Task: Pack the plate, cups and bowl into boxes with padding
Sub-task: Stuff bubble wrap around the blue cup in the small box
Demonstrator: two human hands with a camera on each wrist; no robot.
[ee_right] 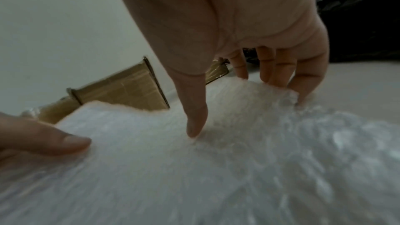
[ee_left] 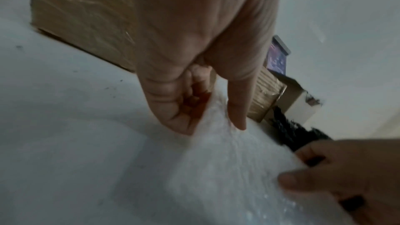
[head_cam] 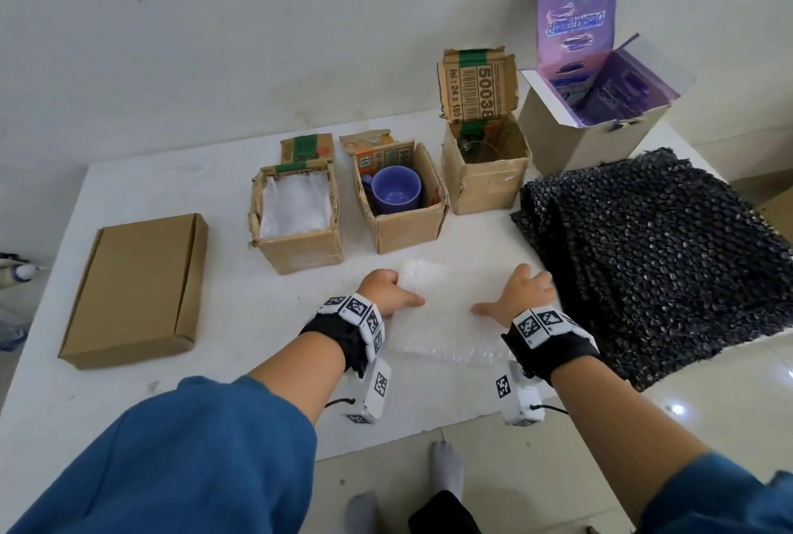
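Observation:
A clear bubble wrap sheet (head_cam: 442,319) lies on the white table (head_cam: 171,396) in front of me. My left hand (head_cam: 399,289) grips its far left corner, fingers curled under and thumb on top (ee_left: 207,117). My right hand (head_cam: 521,289) holds the far right edge, which is lifted between the fingers behind it and the thumb in front (ee_right: 244,105). A purple mug (head_cam: 394,190) stands in the middle small carton (head_cam: 407,229). The left carton (head_cam: 300,246) is lined with clear wrap. A glass item (head_cam: 480,151) shows dimly in the right carton (head_cam: 485,190).
A flat closed cardboard box (head_cam: 133,289) lies at the left. A stack of black bubble wrap (head_cam: 656,259) covers the right side of the table. Behind it stands an open white box with a purple inside (head_cam: 600,104). The table's front edge is near my wrists.

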